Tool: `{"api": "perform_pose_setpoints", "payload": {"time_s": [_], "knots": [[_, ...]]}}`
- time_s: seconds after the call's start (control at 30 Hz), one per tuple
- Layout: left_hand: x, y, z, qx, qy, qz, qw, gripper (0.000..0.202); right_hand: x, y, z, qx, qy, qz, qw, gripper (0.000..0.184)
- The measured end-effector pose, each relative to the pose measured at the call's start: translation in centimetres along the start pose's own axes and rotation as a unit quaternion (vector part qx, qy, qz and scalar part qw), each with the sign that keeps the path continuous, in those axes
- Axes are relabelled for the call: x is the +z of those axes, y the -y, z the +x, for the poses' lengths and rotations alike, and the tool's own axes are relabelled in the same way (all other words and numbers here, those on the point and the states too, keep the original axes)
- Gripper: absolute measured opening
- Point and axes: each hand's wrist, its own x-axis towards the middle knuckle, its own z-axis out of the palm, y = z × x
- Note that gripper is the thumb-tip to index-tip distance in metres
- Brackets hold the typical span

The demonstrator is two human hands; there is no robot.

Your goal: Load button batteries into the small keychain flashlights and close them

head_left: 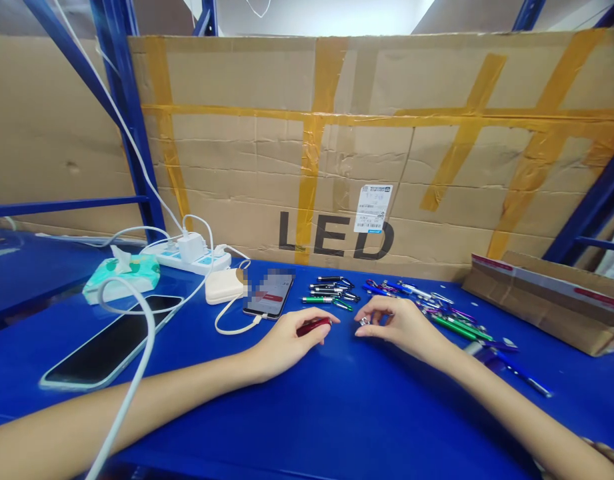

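My left hand (287, 340) rests on the blue table (307, 413) with its fingers closed round a small red pen-shaped torch (314, 325). My right hand (397, 323) is close to it on the right, pinching a tiny silver part (365, 321) between thumb and fingers. The two hands nearly meet at the table's middle. Behind them lies a small group of green and black keychain torches (331, 292). A larger heap of blue, green and purple ones (437, 310) spreads behind and to the right of my right hand.
A phone (269, 295) with a lit screen and a white charger (223, 285) lie left of the hands. Farther left are a dark phone (111, 340), a tissue pack (121, 275) and a power strip (187, 257). A cardboard wall (337, 153) stands behind, a flat box (551, 300) at right.
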Motion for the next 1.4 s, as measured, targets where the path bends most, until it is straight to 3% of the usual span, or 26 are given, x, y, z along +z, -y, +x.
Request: {"api": "perform_pose_setpoints", "payload": {"time_s": [0.2, 0.4, 0.87, 1.03, 1.17, 1.4], "knots": [[0.2, 0.0, 0.1, -0.003, 0.004, 0.023, 1.0, 0.024, 0.6, 0.9, -0.2, 0.016, -0.008, 0.09, 0.996, 0.025], [0.3, 0.4, 0.3, 0.0, -0.004, 0.03, 1.0, 0.024, 1.5, 2.0, -0.5, -0.021, -0.008, 0.155, 0.988, 0.024], [0.4, 0.2, 0.2, 0.014, 0.011, 0.044, 0.999, 0.025, 1.6, 3.0, -0.8, -0.056, -0.027, 0.128, 0.99, 0.007], [0.4, 0.3, 0.2, 0.035, 0.032, 0.095, 0.994, 0.028, 1.8, 2.9, -0.8, -0.106, -0.047, 0.152, 0.982, 0.004], [0.4, 0.4, 0.2, 0.062, 0.005, 0.143, 0.988, 0.031, 1.9, 3.1, -0.8, -0.146, -0.076, 0.16, 0.973, 0.002], [0.4, 0.9, 0.1, 0.068, 0.029, 0.138, 0.988, 0.027, 2.1, 2.9, -1.2, -0.172, -0.082, 0.158, 0.969, 0.003]]}}
